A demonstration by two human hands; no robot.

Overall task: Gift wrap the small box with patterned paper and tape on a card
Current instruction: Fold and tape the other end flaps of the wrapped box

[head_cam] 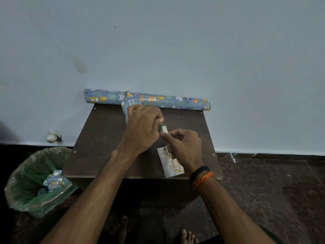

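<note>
- Fingers (159, 118) of the left hand (143, 128) are curled tight, pinching one end of a short strip of tape (164, 129) above the table (98, 138).
- Right hand (184, 147) pinches the other end, thumb and forefinger closed on it, a black band and orange thread (202, 176) at the wrist.
- Card (171, 164) lies flat near the table's front edge, partly under the right hand; gold handwriting shows, too slanted to read for certain.
- Wrapped box (131, 103) sits at the back, partly behind the left hand, touching the roll of paper (175, 101) along the wall.
- Bin (35, 182) with a green liner stands left of the table, paper scraps inside.
</note>
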